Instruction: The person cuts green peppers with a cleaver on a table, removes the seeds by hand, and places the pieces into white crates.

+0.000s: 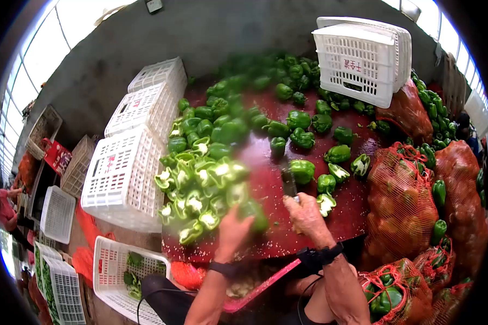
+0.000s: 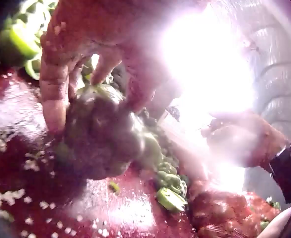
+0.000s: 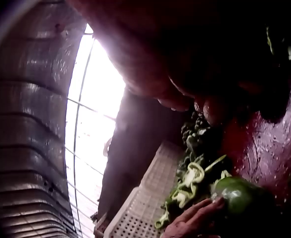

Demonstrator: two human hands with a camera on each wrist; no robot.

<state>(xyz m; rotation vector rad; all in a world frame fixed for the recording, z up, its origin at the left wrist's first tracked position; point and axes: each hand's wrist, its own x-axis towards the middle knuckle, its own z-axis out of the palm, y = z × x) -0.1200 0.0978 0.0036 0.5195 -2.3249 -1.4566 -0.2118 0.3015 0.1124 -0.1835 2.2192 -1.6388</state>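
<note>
My left hand (image 1: 232, 230) grips a whole green bell pepper (image 1: 255, 215) close over the red tabletop (image 1: 265, 238). In the left wrist view, fingers (image 2: 54, 94) reach down over the sides of that pepper (image 2: 103, 136). My right hand (image 1: 310, 218) holds a knife (image 1: 288, 181) by its handle, the blade pointing away across the table. Halved bell peppers (image 1: 200, 189), pale inside, are heaped beyond and left of my left hand. Near the knife lie a whole pepper (image 1: 302, 171) and a cut half (image 1: 326, 205).
More whole peppers (image 1: 295, 73) cover the table's far side. White crates (image 1: 122, 173) line the left; others (image 1: 358, 59) stand at the back right. Red mesh sacks (image 1: 401, 200) crowd the right edge. A crate (image 1: 100, 271) with some green pieces sits low on the left.
</note>
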